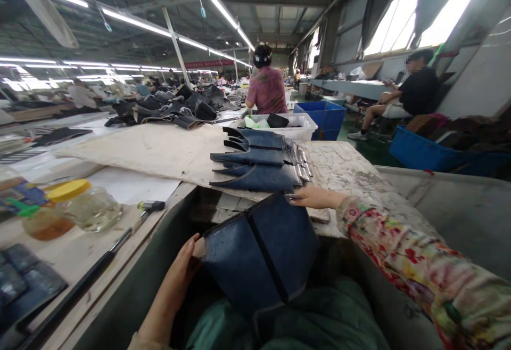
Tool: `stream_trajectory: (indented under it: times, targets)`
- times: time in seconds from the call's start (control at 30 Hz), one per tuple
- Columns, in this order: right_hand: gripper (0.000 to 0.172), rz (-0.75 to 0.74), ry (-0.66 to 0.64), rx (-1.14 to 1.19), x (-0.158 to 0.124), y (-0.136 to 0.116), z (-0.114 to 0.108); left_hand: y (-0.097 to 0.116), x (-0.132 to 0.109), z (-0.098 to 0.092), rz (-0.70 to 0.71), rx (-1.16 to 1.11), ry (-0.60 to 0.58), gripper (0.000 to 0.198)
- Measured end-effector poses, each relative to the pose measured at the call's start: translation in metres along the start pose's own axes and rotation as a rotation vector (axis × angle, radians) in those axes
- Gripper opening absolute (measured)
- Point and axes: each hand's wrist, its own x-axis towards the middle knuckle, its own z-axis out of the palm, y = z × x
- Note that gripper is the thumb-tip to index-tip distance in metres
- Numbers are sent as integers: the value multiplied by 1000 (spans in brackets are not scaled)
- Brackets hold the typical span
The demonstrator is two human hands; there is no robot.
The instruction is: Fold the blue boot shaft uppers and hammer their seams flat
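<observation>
A dark blue leather-like panel with a black strip across it is held tilted above my lap. My left hand is closed on its left edge, by a small beige tab. At the panel's upper right corner my right hand is closed, fingers pointing left. A small shiny sliver shows at those fingertips, too small to name. Just beyond, on the bench, lies an overlapping stack of similar blue pieces.
On the left bench are a yellow-lidded jar, a green-capped bottle and a black-handled hammer-like tool. Behind the stack are a white bin, a blue crate and a dark heap. One person is ahead, another sits right.
</observation>
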Motion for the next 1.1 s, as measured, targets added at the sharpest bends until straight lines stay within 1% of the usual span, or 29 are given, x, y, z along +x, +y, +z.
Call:
stream_trajectory:
  times: [0.07, 0.1, 0.13, 0.2, 0.23, 0.3, 0.37, 0.43, 0.53, 0.63, 0.7, 0.8, 0.9, 1.0, 1.1]
  targets:
    - [38, -16, -45, 27, -2, 8, 5, 7, 7, 3, 48, 3, 16, 51]
    - [39, -17, -51, 41, -3, 13, 9, 12, 10, 5, 94, 27, 30, 50]
    - [38, -11, -46, 56, -5, 17, 15, 18, 13, 8, 162, 93, 38, 50]
    - [36, 15, -29, 88, -10, 25, 31, 34, 20, 16, 334, 302, 22, 52]
    - [36, 31, -23, 106, -13, 29, 41, 42, 22, 22, 413, 410, -7, 54]
    - [40, 55, -17, 145, -22, 35, 61, 56, 24, 40, 517, 566, -109, 54]
    - [45, 68, -7, 178, -35, 38, 76, 65, 23, 62, 567, 659, -231, 46]
    - [45, 83, 19, 187, -51, 35, 83, 68, 17, 84, 616, 772, -346, 38]
    - [41, 66, 121, 110, -76, 23, 89, 65, 3, 113, 706, 910, -454, 31]
    - [36, 54, 236, 34, -95, 7, 99, 55, -14, 133, 803, 988, -499, 31]
    - [35, 106, 273, 45, -102, 1, 107, 44, -22, 142, 858, 1020, -509, 32]
    - [35, 148, 278, 132, -104, 2, 113, 27, -31, 149, 912, 1053, -504, 35]
    - [36, 135, 277, 209, -97, 9, 104, 13, -34, 151, 971, 1104, -432, 38]
    - [35, 196, 296, 247, -82, 12, 92, 8, -35, 151, 1033, 1155, -373, 39]
    - [28, 276, 297, 315, -66, 9, 88, 7, -37, 151, 1045, 1171, -359, 40]
